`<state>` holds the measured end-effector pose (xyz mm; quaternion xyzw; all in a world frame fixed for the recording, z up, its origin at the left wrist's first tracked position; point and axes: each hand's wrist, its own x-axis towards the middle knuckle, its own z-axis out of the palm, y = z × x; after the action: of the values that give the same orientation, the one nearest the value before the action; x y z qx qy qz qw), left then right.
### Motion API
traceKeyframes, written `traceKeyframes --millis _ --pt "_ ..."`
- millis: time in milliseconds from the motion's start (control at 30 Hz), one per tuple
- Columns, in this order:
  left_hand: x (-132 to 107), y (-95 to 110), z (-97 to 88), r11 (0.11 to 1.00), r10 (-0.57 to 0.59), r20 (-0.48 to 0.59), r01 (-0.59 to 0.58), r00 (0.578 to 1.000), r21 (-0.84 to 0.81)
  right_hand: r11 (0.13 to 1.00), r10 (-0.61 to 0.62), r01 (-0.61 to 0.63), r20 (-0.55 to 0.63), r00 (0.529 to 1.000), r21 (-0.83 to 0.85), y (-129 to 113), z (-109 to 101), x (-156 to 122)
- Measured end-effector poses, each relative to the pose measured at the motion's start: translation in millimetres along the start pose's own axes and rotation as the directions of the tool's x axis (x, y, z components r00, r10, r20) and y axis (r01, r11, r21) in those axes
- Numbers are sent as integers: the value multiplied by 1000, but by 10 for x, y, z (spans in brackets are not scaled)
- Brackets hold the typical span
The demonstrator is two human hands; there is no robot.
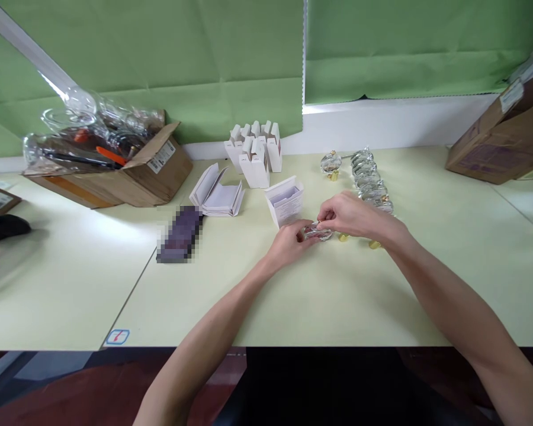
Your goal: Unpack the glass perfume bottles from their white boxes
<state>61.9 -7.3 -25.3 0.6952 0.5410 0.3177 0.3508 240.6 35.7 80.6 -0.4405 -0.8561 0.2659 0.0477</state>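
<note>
The left hand (pixel 288 245) and right hand (pixel 346 216) are close together, both clamped on a clear glass knob (pixel 317 232) held over the counter (pixel 337 296); small brass fittings (pixel 344 237) lie just below the right hand, with a row of glass knobs (pixel 368 180) beyond and an open white carton (pixel 285 201) just past the left hand

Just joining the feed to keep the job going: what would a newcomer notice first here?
The left hand and right hand hold a small glass knob mid-table. Behind them to the right stands a row of similar glass knobs, and at far left a cardboard box carries clear plastic bags.
</note>
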Motion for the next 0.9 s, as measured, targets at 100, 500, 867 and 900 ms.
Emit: traceKeyframes --millis 100,500,867,900 --pt "-5 29 -12 1000 6 1 -6 1000 12 999 25 -25 -5 1000 -41 -28 9 -13" --pt "-9 31 -4 999 29 -3 -29 1000 19 951 8 -22 -46 999 -309 -168 54 -89" --pt "-17 7 -1 999 34 -9 -34 999 23 930 183 -178 -14 983 -322 -69 -112 -243" --pt "-16 6 -1 999 32 -13 -32 999 28 925 221 -208 5 975 -317 -29 -142 -260"
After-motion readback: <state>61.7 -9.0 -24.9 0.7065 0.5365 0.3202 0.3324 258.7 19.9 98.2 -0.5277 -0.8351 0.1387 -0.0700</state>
